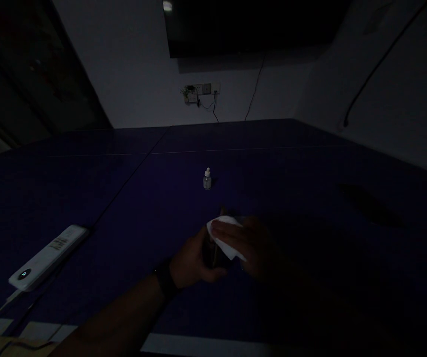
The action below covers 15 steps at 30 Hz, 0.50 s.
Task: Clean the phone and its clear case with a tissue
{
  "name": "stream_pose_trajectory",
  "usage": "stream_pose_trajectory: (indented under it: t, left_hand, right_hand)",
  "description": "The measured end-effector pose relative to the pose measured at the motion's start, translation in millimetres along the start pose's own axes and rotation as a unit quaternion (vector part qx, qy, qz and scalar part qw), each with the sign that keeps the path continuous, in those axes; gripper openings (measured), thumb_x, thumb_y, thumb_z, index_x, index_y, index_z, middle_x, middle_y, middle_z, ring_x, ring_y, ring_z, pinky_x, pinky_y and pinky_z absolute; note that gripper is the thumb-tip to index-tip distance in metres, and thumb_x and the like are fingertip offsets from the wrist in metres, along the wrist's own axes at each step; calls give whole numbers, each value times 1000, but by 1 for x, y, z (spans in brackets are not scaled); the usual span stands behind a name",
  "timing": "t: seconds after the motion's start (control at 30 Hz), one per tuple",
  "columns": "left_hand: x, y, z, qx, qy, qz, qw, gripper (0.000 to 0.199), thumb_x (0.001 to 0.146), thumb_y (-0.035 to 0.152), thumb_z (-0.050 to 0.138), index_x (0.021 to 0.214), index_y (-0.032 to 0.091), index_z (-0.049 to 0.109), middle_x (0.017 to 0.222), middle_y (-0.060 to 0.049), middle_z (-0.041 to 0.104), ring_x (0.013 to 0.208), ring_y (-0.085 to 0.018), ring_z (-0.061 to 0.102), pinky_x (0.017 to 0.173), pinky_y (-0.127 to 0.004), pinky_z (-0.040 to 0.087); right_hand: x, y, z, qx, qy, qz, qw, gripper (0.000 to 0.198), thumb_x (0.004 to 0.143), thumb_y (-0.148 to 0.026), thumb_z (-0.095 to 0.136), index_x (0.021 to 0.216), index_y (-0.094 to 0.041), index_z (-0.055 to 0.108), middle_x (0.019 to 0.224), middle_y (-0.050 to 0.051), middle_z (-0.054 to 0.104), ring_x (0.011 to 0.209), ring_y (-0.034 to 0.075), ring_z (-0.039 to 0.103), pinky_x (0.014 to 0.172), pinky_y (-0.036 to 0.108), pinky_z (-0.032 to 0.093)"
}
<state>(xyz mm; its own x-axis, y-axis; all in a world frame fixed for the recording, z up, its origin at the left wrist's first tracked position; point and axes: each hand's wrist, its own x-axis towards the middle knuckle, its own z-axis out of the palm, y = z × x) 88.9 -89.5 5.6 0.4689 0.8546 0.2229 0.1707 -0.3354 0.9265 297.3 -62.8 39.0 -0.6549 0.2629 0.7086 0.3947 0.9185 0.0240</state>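
Observation:
My left hand, with a dark band at the wrist, is wrapped round a dark object; the dim light hides what kind it is. Over its top and right side lies a white tissue or cloth. My right hand presses this white piece against the object with its fingers. Just beyond both hands stands a small upright bottle with a white dropper-like cap and a label.
A long white device with a round display lies left on the dark blue surface, cables trailing from its near end. A flat dark shape is at the right. Wall sockets and a screen are behind.

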Motion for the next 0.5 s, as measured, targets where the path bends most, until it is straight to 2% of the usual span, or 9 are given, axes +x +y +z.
stream_pose_trajectory:
  t: [0.07,0.13,0.27,0.37,0.5]
  left_hand:
    - [1,4,0,2,19,7,1000,74,72,34,80,133,20,42,123,-12,63,110,-29,62,96,-42,49]
    - [1,8,-2,9,31,-1,999,70,74,32,78,132,21,43,118,-10,66,104,-27,65,92,-40,52]
    - [1,11,-16,47,17,7,999,85,68,45,85,138,22,43,132,-11,61,117,-32,60,101,-46,47]
    - [1,11,-35,167,-6,15,986,96,61,47,90,143,26,44,133,-10,60,118,-33,58,105,-49,42]
    - [-1,10,-58,254,-87,40,963,91,65,48,88,143,29,46,128,-8,60,116,-30,57,105,-48,42]
  right_hand:
    - [-2,-3,3,18,-27,-33,999,47,100,-15,40,147,-19,45,129,6,69,87,21,64,77,38,44]
    - [-3,-2,2,29,-42,-42,998,45,100,-16,41,144,-20,49,127,5,70,83,20,64,76,38,44]
    - [-5,8,-8,24,-1,2,1000,53,97,-11,36,149,-20,42,133,8,66,110,22,64,85,37,45]
    - [-10,19,-15,54,44,39,997,53,98,-19,31,151,-20,40,137,11,62,121,25,61,91,39,47]
    - [-14,24,-18,133,3,86,987,49,98,-29,33,145,-24,47,138,11,62,122,26,61,99,44,48]
